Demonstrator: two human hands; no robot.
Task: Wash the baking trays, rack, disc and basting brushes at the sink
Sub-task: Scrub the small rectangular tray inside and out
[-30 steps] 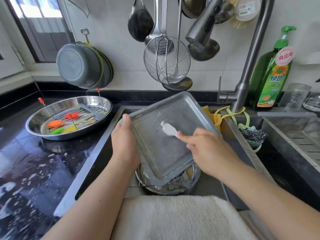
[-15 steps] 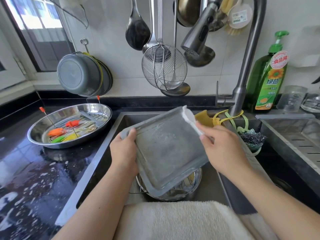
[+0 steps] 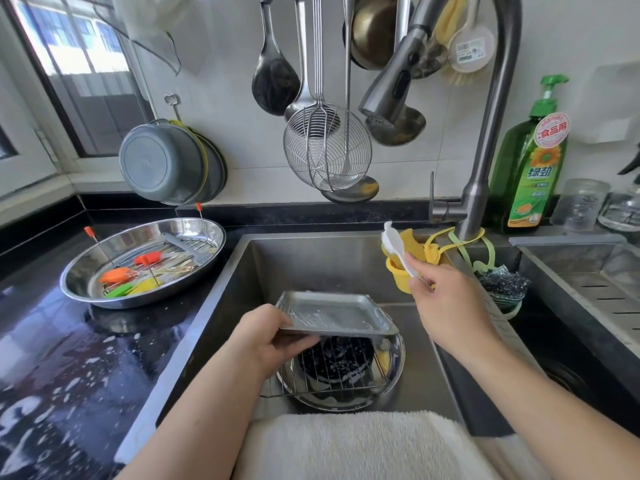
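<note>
My left hand (image 3: pixel 266 337) grips the near left edge of a square grey baking tray (image 3: pixel 332 313), holding it almost flat and low in the sink (image 3: pixel 311 258). Under the tray lie a wire rack (image 3: pixel 332 372) and a dark disc (image 3: pixel 336 358) inside a round steel pan (image 3: pixel 394 362). My right hand (image 3: pixel 446 306) pinches a white soapy scrubber (image 3: pixel 394 244), raised at the sink's back right beside a yellow holder (image 3: pixel 415 251). On the counter to the left, a round steel tray (image 3: pixel 138 261) holds another rack and orange, red, green and yellow basting brushes (image 3: pixel 117 275).
The tap (image 3: pixel 485 161) arches over the sink's right side, its spray head (image 3: pixel 391 88) among hanging ladles and a wire skimmer (image 3: pixel 327 147). A green soap bottle (image 3: pixel 533 161) stands behind. A steel wool pad (image 3: pixel 502 282) hangs right. A white towel (image 3: pixel 346 445) drapes the front edge. The black counter (image 3: pixel 69 358) is wet and sudsy.
The tray was tilted up while my right hand scrubbed it; now my left hand has lowered it flat into the sink, and my right hand has lifted the scrubber away to the back right.
</note>
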